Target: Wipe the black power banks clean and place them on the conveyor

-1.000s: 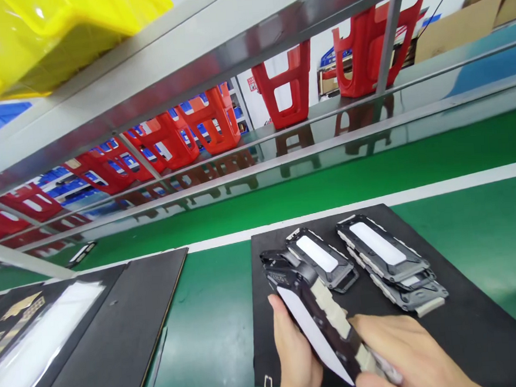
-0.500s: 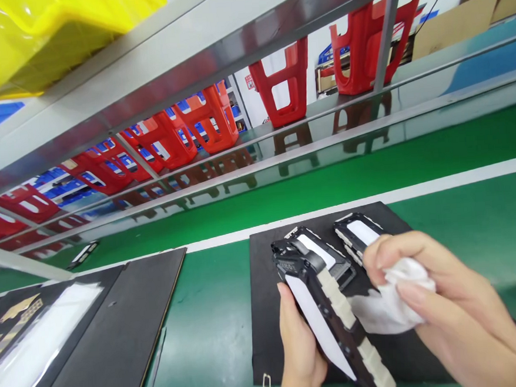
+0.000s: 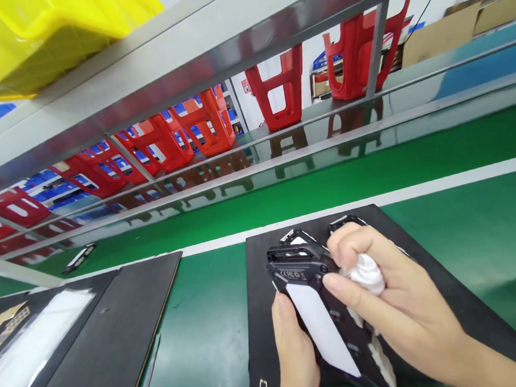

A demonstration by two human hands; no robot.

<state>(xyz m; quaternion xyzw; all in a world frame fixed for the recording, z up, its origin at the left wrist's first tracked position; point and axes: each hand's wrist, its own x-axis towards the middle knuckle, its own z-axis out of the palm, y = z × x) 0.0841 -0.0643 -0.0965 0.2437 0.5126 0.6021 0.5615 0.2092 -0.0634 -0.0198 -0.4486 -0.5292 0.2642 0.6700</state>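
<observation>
My left hand [image 3: 294, 347] is wrapped round the side of a black rugged device [image 3: 306, 278] with a white panel on its face and pale strips along one edge. The device is tilted, its top end away from me, with small printed marks near that end. My right hand [image 3: 393, 296] pinches a crumpled white cloth [image 3: 367, 274] at the device's upper right corner. Behind it, partly covered, a similar device [image 3: 295, 236] lies on a black mat [image 3: 261, 311]. Another one [image 3: 346, 220] is mostly hidden by my right hand.
Left of the mat lies a dark board [image 3: 104, 340] with a white sheet pack [image 3: 51, 335] beside it. A thin tool [image 3: 151, 366] rests on the green bench. A metal rail [image 3: 178, 69] crosses above, with a yellow bin [image 3: 53, 43] on it. Red stools [image 3: 284, 91] stand beyond.
My right hand has moved left with the cloth, from beside the device onto its upper corner. The device has turned so its white face shows more.
</observation>
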